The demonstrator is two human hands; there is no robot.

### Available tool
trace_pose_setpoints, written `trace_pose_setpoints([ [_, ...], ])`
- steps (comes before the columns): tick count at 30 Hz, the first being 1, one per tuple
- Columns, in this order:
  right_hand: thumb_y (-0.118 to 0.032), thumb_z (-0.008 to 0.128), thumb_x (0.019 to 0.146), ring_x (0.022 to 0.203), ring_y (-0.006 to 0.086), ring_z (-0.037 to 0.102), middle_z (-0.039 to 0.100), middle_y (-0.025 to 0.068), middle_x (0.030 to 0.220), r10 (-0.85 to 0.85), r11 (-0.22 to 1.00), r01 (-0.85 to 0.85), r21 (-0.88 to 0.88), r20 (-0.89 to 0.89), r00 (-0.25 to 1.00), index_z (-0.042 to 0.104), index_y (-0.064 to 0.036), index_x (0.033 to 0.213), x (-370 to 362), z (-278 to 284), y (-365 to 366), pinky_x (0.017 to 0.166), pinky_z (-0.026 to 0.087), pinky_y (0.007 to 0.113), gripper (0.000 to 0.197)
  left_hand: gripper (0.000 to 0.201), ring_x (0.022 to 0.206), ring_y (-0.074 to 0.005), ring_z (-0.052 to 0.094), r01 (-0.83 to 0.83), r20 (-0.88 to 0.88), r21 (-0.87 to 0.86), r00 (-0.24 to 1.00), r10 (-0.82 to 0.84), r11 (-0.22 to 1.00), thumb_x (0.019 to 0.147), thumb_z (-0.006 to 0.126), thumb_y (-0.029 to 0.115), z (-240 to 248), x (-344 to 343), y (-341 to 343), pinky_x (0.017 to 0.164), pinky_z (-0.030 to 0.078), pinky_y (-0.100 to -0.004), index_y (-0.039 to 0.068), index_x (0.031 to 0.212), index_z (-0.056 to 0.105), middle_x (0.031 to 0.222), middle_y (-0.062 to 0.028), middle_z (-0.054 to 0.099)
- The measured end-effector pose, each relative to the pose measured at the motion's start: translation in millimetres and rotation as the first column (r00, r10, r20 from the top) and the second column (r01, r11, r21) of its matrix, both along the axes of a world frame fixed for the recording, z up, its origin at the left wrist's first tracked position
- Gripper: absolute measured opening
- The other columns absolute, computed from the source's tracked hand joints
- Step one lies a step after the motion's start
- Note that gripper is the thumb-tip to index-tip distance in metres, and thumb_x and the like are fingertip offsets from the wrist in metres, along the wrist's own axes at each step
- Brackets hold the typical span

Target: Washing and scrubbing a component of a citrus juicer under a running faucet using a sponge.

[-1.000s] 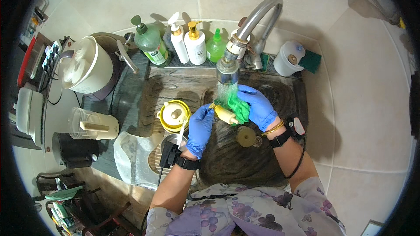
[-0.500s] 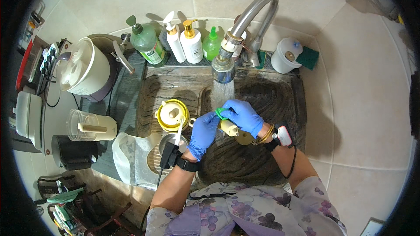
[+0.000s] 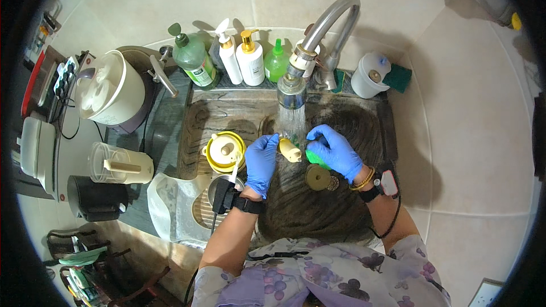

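Blue gloves cover both hands over the dark sink basin [image 3: 318,210]. My left hand [image 3: 261,162] pinches a small pale-yellow piece [image 3: 290,150] with knobbly ends, at its left edge. Bunched under the fingers of my right hand [image 3: 336,153] is a bright green scrubber [image 3: 317,159]; its exact form is partly hidden. The two hands are apart, the pale-yellow piece between them. From the faucet [image 3: 292,92] a spray of water falls just behind the piece. A cream pot with a knobbed lid [image 3: 224,149] stands in a yellow ring left of my left hand.
The round drain cover [image 3: 317,177] lies below my right hand. Pump bottles [image 3: 248,63] line the sink's back edge. A white container [image 3: 369,77] and dark green scouring pad [image 3: 397,78] sit back right. A translucent plastic piece [image 3: 163,204] and clear jug [image 3: 122,165] stand left.
My right hand has moved right, taking the green scrubber off the pale-yellow piece. My left hand has shifted slightly up and left with the piece. Water keeps running.
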State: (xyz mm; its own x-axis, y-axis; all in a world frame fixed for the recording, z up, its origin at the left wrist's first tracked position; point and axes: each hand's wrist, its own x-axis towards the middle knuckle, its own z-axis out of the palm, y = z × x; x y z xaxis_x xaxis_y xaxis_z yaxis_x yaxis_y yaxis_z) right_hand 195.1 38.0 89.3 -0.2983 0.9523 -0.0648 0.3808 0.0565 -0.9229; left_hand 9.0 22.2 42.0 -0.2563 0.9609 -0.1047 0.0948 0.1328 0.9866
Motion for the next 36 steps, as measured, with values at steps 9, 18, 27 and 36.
trace_pose_setpoints([
  [9,-0.019,0.072,0.071,0.071,0.0125,0.056,0.060,0.0107,0.083,0.086,0.995,-0.093,0.042,0.144,0.986,0.047,-0.0059,0.114,-15.7,17.3,-16.0,0.064,0.046,0.027,0.051,0.018,0.066,-0.0071,0.050,-0.016,0.032,0.063,0.999,0.014,0.998,0.086,0.054,0.013,-11.8,3.1,6.4,0.061,0.043,-0.0223,-0.003,0.088,0.062,0.074,-0.0040,0.061],
  [18,-0.024,0.066,0.076,0.078,0.0304,0.062,0.061,0.0184,0.085,0.049,0.981,-0.073,0.181,0.132,0.990,0.049,-0.0053,0.108,-26.6,4.7,-13.8,0.064,0.049,0.035,0.041,0.017,0.060,-0.0051,0.047,0.083,0.264,-0.026,0.962,-0.073,0.996,0.083,0.058,0.015,-2.7,8.9,7.5,0.054,0.040,-0.0212,-0.002,0.081,0.062,0.066,-0.0011,0.058],
  [27,-0.023,0.065,0.076,0.075,0.0349,0.060,0.061,0.0187,0.083,0.095,0.944,-0.146,0.296,0.179,0.979,0.049,-0.0053,0.105,-24.7,7.3,-10.8,0.061,0.048,0.038,0.037,0.028,0.052,-0.0066,0.041,-0.003,-0.130,0.030,0.991,0.007,1.000,0.083,0.060,0.022,-3.6,14.2,8.0,0.047,0.037,-0.0247,-0.002,0.069,0.058,0.055,-0.0027,0.053],
  [36,-0.016,0.062,0.079,0.072,0.0206,0.064,0.063,0.0136,0.083,-0.031,0.980,0.030,0.197,0.003,1.000,0.053,-0.0051,0.106,-20.9,3.1,4.8,0.062,0.049,0.030,0.031,0.025,0.071,-0.0076,0.053,0.076,0.494,-0.076,0.869,-0.029,0.994,0.090,0.049,0.021,4.0,4.5,7.1,0.064,0.044,-0.0212,0.000,0.101,0.056,0.086,-0.0016,0.059],
])
